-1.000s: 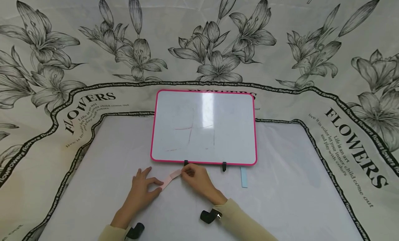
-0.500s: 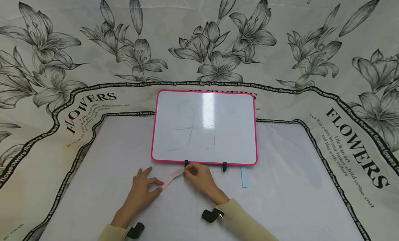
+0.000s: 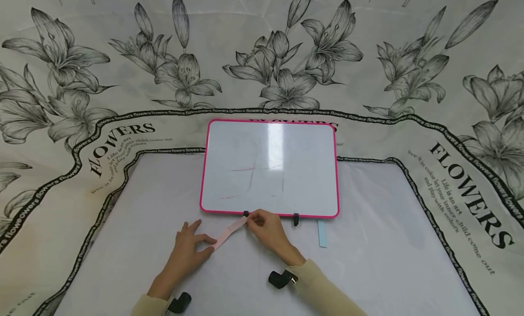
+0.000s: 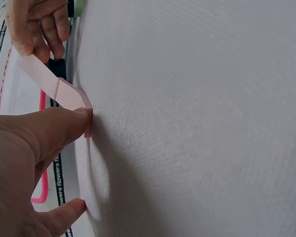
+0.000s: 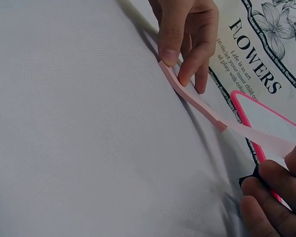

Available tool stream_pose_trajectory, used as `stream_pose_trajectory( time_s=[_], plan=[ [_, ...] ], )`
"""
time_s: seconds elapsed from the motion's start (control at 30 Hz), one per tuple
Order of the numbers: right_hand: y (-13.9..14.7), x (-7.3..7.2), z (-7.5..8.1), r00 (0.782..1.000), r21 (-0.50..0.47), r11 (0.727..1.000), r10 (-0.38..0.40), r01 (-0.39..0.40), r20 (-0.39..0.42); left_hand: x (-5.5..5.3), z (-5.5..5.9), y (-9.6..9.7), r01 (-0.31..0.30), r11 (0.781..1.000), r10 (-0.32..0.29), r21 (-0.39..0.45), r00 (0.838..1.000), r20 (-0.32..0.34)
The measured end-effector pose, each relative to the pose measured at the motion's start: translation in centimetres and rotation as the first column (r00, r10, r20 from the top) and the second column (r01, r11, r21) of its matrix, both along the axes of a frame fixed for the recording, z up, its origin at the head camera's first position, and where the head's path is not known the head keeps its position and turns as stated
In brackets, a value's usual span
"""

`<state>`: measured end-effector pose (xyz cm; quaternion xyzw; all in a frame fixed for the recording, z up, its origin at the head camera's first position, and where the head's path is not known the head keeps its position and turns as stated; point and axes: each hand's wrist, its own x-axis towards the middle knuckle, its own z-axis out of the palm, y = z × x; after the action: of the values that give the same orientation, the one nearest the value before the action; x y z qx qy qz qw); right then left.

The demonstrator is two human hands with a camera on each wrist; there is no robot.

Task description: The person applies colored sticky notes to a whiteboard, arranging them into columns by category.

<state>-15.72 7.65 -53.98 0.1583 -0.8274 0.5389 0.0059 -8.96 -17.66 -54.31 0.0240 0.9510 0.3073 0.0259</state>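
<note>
A narrow pink sticky-note pad [image 3: 221,238] slants across the white cloth in front of the whiteboard in the head view. My left hand [image 3: 186,250] pinches its near end between thumb and index finger, the other fingers spread toward the cloth. The free end of the pad's top sheet is between the thumb and fingertips of my right hand [image 3: 268,232]. In the right wrist view that sheet [image 5: 256,138] rises off the thicker pad [image 5: 195,101] and runs to the right hand. A bend line crosses the pink sheet [image 4: 44,76] in the left wrist view.
A pink-framed whiteboard [image 3: 241,188] with faint red marks stands behind my hands on black feet [image 3: 296,219]. A light blue strip [image 3: 322,234] lies by its right front corner. White cloth [image 3: 368,243] covers the table, bordered by a flower-printed cloth [image 3: 286,57].
My right hand has moved a little right and toward the whiteboard, drawing the pink sheet's end farther from the left hand. The left hand stays nearly in place, holding the pad.
</note>
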Motion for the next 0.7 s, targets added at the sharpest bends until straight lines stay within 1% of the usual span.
stream_pose_trajectory(
  time_s=[0.13,0.27,0.5,0.7],
  plan=[
    [0.09,-0.27,0.21,1.0,-0.004,1.0,-0.009,0.009,0.0,-0.07,-0.12,0.01,0.0,1.0,0.0,-0.005,1.0,-0.001],
    [0.25,-0.51,0.36,1.0,0.0,1.0,-0.017,0.017,0.01,-0.13,-0.25,-0.02,0.001,1.0,-0.001,0.007,1.0,-0.001],
    [0.69,-0.74,0.53,1.0,0.009,1.0,-0.004,0.004,0.03,-0.16,-0.44,-0.03,0.007,0.999,-0.006,0.031,1.0,-0.02],
    [1.02,-0.83,0.66,1.0,0.02,1.0,0.014,-0.015,0.024,-0.12,-0.41,0.02,0.0,0.999,0.001,0.033,1.0,-0.025]
  ],
)
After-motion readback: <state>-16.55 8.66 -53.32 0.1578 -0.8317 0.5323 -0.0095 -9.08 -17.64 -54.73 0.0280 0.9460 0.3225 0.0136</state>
